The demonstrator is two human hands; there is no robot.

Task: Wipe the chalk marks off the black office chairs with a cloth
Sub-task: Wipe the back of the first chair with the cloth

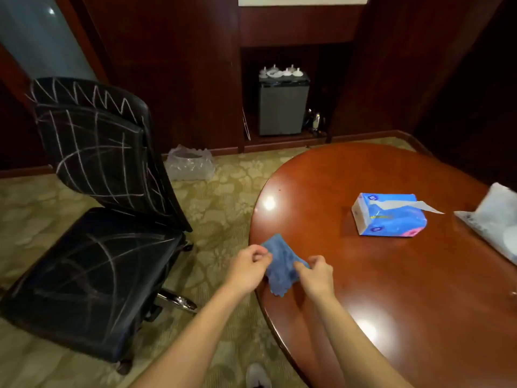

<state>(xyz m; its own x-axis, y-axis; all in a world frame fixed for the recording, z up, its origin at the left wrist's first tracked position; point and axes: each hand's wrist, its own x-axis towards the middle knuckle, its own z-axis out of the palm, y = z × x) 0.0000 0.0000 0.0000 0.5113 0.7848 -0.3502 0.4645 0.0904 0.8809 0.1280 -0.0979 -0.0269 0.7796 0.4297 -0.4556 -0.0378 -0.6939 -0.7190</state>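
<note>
Blue cloth [281, 264] hangs pinched between the fingers of both the left hand [249, 266] and right hand [316, 273] over the table [391, 275] edge; bunched badly, it may only smear chalk across the black chair [92, 219].

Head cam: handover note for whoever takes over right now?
Left hand and right hand: each pinches an edge of the blue cloth, held over the near rim of the round table.
Black office chair stands left of the table; chalk marks cover backrest and seat.
Done: cloth in hand.
Left: all the wiping; no cleaned patch shows. Only one chair is in view.
</note>
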